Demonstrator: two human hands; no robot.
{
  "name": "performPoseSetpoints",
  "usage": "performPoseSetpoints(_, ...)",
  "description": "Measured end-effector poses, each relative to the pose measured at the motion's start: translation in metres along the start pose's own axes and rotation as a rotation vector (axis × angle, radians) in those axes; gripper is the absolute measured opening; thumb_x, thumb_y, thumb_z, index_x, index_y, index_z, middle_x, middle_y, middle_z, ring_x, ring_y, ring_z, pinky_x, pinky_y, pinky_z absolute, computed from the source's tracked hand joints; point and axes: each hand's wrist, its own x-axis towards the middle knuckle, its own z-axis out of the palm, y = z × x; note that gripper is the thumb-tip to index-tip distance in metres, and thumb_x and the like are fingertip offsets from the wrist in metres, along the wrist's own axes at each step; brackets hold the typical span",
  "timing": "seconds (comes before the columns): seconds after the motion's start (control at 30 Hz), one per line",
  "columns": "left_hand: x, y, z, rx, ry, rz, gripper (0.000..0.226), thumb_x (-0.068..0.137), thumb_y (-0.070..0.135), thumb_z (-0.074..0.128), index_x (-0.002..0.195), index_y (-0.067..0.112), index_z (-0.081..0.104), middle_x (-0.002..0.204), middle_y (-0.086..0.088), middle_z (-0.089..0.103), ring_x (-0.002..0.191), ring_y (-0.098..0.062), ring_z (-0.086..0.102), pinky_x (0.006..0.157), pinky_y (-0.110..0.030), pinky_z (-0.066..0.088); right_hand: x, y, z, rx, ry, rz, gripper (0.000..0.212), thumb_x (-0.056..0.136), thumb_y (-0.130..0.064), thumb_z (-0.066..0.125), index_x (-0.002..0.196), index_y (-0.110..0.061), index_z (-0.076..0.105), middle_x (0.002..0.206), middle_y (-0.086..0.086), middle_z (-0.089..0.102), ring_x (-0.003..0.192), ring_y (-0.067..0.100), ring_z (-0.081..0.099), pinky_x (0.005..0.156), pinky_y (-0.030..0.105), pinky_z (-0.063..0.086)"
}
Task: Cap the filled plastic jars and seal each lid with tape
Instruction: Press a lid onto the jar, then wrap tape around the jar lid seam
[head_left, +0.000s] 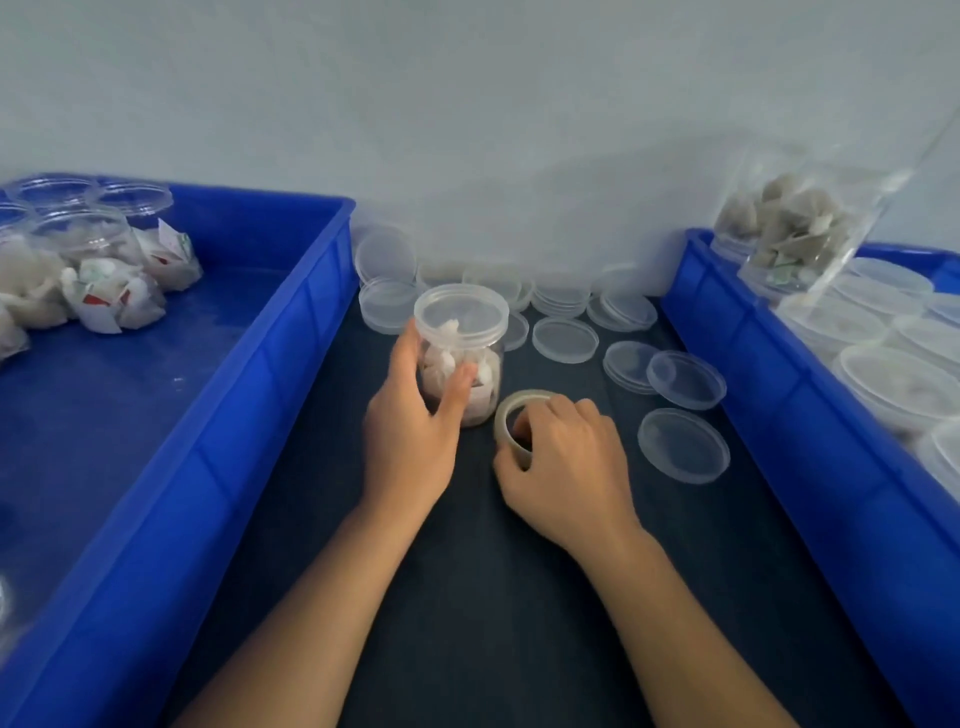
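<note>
A clear plastic jar (467, 358) filled with pale sachets stands upright on the dark table mat, with a clear lid (461, 312) on top. My left hand (415, 415) wraps around the jar's left side and front. Just right of the jar lies a roll of clear tape (511, 410); my right hand (566, 462) grips it, fingers curled into its hole and thumb on its outer edge. Several loose clear lids (683, 444) lie scattered on the mat behind and to the right.
A blue crate (291, 332) on the left holds capped jars and loose sachets at its far end. A blue crate (779, 374) on the right holds several jars with lids. A clear bag of sachets (795, 228) leans at the back right. A pale wall rises behind.
</note>
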Motion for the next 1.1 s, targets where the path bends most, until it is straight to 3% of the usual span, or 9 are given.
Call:
performPoseSetpoints(0.1, -0.007, 0.006, 0.002, 0.08, 0.028, -0.046, 0.088, 0.098, 0.055, 0.065, 0.168, 0.021, 0.023, 0.164, 0.006, 0.045, 0.15, -0.009, 0.041, 0.114, -0.025, 0.036, 0.002, -0.001, 0.001, 0.004, 0.034, -0.009, 0.018, 0.092, -0.037, 0.062, 0.084, -0.022, 0.056, 0.088, -0.005, 0.061, 0.088, 0.021, 0.055, 0.078, 0.034, 0.037)
performPoseSetpoints(0.17, -0.012, 0.012, 0.002, 0.136, 0.127, -0.004, 0.08, 0.097, 0.049, 0.071, 0.159, 0.012, 0.037, 0.154, -0.004, 0.053, 0.14, -0.021, 0.05, 0.111, -0.03, 0.04, 0.004, 0.003, 0.0, 0.048, 0.092, 0.026, 0.015, 0.097, -0.032, 0.058, 0.088, -0.02, 0.056, 0.084, -0.005, 0.061, 0.083, 0.021, 0.056, 0.077, 0.036, 0.041)
performPoseSetpoints(0.23, -0.014, 0.017, 0.003, 0.201, 0.262, 0.18, 0.055, 0.097, 0.035, 0.076, 0.138, 0.004, 0.055, 0.131, -0.01, 0.06, 0.119, -0.027, 0.057, 0.101, -0.039, 0.049, 0.004, 0.009, -0.002, 0.149, 0.173, 0.063, 0.014, 0.101, -0.028, 0.057, 0.093, -0.018, 0.056, 0.078, -0.004, 0.062, 0.074, 0.024, 0.058, 0.069, 0.039, 0.042)
performPoseSetpoints(0.33, -0.015, 0.022, 0.005, 0.174, 0.292, 0.438, 0.026, 0.1, 0.021, 0.074, 0.116, 0.003, 0.067, 0.112, -0.008, 0.063, 0.099, -0.024, 0.057, 0.086, -0.036, 0.05, 0.001, 0.011, -0.006, 0.3, 0.33, 0.026, 0.015, 0.104, -0.027, 0.06, 0.099, -0.015, 0.053, 0.076, -0.004, 0.062, 0.067, 0.024, 0.058, 0.058, 0.04, 0.043)
performPoseSetpoints(0.43, -0.02, 0.026, 0.009, 0.1, 0.102, 0.542, 0.021, 0.103, 0.015, 0.072, 0.12, 0.004, 0.073, 0.111, -0.003, 0.068, 0.098, -0.021, 0.063, 0.083, -0.035, 0.055, -0.003, 0.006, -0.009, 0.389, 0.476, -0.069, 0.014, 0.104, -0.027, 0.059, 0.103, -0.014, 0.053, 0.081, -0.008, 0.057, 0.07, 0.017, 0.052, 0.063, 0.035, 0.041)
performPoseSetpoints(0.67, -0.019, 0.023, 0.011, 0.01, 0.044, 0.555, 0.03, 0.1, 0.002, 0.069, 0.13, -0.003, 0.071, 0.118, -0.01, 0.072, 0.103, -0.023, 0.071, 0.089, -0.04, 0.06, 0.002, 0.01, -0.001, 0.494, 0.439, -0.14, 0.019, 0.105, -0.026, 0.055, 0.107, -0.008, 0.057, 0.09, -0.002, 0.063, 0.08, 0.023, 0.057, 0.07, 0.04, 0.047)
performPoseSetpoints(0.8, -0.02, 0.024, 0.011, 0.009, 0.079, 0.552, 0.027, 0.1, -0.002, 0.067, 0.126, -0.005, 0.072, 0.116, -0.011, 0.073, 0.105, -0.022, 0.072, 0.093, -0.034, 0.06, 0.001, 0.01, 0.001, 0.51, 0.411, -0.166, 0.008, 0.107, -0.024, 0.055, 0.111, -0.021, 0.049, 0.095, -0.003, 0.066, 0.087, 0.02, 0.058, 0.074, 0.038, 0.049)
performPoseSetpoints(0.9, -0.019, 0.025, 0.009, 0.009, 0.103, 0.53, 0.023, 0.096, -0.002, 0.075, 0.12, -0.003, 0.075, 0.111, -0.009, 0.074, 0.098, -0.017, 0.073, 0.085, -0.027, 0.059, 0.001, 0.01, 0.001, 0.505, 0.393, -0.167, 0.009, 0.106, -0.024, 0.054, 0.109, -0.026, 0.046, 0.096, -0.004, 0.066, 0.09, 0.016, 0.055, 0.075, 0.034, 0.046)
performPoseSetpoints(1.1, -0.02, 0.028, 0.007, 0.04, 0.142, 0.528, 0.015, 0.092, 0.002, 0.083, 0.105, -0.002, 0.077, 0.101, -0.007, 0.075, 0.088, -0.016, 0.072, 0.078, -0.024, 0.058, 0.002, 0.01, 0.003, 0.468, 0.405, -0.186, 0.013, 0.107, -0.028, 0.053, 0.105, -0.015, 0.055, 0.094, -0.004, 0.061, 0.087, 0.011, 0.048, 0.075, 0.032, 0.044)
